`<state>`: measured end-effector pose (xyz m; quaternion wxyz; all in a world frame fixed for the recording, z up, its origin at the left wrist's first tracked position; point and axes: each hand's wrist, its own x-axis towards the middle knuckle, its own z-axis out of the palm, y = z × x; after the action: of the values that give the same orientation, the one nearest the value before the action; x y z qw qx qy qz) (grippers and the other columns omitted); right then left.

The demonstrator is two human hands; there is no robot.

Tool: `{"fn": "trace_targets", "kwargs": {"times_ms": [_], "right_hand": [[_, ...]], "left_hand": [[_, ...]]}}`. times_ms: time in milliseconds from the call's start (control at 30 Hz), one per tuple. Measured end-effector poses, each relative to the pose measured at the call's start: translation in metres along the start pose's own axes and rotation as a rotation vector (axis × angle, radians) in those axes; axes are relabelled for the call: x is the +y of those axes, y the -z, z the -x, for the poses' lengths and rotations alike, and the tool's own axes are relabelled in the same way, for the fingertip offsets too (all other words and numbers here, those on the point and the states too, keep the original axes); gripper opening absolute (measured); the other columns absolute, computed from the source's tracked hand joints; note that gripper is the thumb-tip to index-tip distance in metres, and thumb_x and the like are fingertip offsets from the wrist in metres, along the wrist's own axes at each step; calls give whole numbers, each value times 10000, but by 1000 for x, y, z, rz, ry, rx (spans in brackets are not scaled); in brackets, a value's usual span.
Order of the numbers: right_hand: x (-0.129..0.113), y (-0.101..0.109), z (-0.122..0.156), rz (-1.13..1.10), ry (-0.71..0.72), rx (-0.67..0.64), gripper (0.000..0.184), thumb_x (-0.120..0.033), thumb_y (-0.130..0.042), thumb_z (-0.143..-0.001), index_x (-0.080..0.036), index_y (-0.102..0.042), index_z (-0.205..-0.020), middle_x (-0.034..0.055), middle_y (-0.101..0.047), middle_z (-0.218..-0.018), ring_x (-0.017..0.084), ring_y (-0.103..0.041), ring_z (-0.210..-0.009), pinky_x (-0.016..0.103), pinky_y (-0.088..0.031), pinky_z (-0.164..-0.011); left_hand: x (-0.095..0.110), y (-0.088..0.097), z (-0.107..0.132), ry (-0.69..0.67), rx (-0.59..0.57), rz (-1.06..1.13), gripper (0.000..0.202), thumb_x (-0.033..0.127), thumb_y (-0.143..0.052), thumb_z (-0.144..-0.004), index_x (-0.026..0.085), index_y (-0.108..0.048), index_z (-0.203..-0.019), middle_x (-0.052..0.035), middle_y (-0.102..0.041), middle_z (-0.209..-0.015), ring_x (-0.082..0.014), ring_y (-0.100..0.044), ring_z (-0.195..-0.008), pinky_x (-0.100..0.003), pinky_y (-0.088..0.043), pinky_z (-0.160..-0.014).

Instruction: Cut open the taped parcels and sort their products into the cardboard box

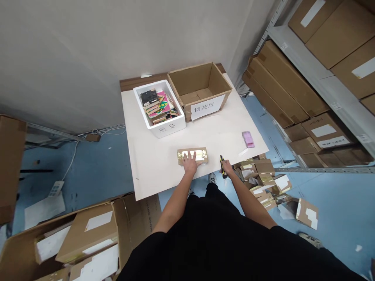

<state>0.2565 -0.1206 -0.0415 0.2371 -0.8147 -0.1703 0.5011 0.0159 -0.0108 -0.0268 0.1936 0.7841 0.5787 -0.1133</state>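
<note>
My left hand (190, 164) lies flat with spread fingers on a small cardboard parcel (202, 153) wrapped in gold tape and white patches. My right hand (227, 168) grips a black-and-yellow utility knife (222, 164) near the board's front edge, a little right of the parcel. Behind them, a white foam box (159, 130) holds several colourful packets. An open cardboard carton (205, 105) with a paper label in Chinese stands beside it. A small pink object (248, 139), blurred, lies on the white board (158, 171) to the right.
Stacked cartons fill a metal shelf on the right. Cut cardboard scraps with gold tape (260, 177) lie on the blue floor by the board. Open cartons (88, 234) sit at lower left, and a wall runs behind the board.
</note>
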Motion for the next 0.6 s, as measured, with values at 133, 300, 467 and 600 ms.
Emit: {"fn": "trace_targets", "kwargs": {"times_ms": [133, 300, 467, 600], "right_hand": [[-33, 16, -56, 6, 151, 144, 214, -433, -597, -991, -221, -571, -975, 34, -717, -794, 207, -728, -764, 276, -559, -708], [-77, 19, -100, 198, 268, 219, 446, -386, -589, -970, -124, -619, -1330, 198, -694, -1353, 292, -624, -1279, 365, -491, -1057], [-62, -30, -71, 219, 386, 45, 658, -554, -623, -953, -190, -553, -1496, 141, -676, -1387, 299, -655, -1236, 400, -506, -1079], [-47, -77, -42, 286, 395, -118, 1012, -611, -781, -817, -206, -378, -1653, 184, -525, -1588, 386, -551, -1419, 476, -481, -1140]], "left_hand": [[3, -4, 10, 37, 13, -18, 928, 780, -527, -965, 340, -261, -1736, -133, -238, -1802, -477, -176, -1636, -666, -336, -1223], [-6, 14, -3, 51, -59, 10, 875, 771, -582, -945, 331, -408, -1681, -143, -380, -1739, -470, -302, -1577, -617, -402, -1193], [-36, 40, -34, -12, -49, 32, 869, 618, -761, -900, 330, -431, -1650, -136, -506, -1639, -417, -321, -1572, -546, -326, -1256], [-50, 40, -36, -7, -55, 57, 934, 639, -825, -827, 325, -455, -1625, -143, -538, -1600, -410, -328, -1558, -514, -269, -1263]]}}
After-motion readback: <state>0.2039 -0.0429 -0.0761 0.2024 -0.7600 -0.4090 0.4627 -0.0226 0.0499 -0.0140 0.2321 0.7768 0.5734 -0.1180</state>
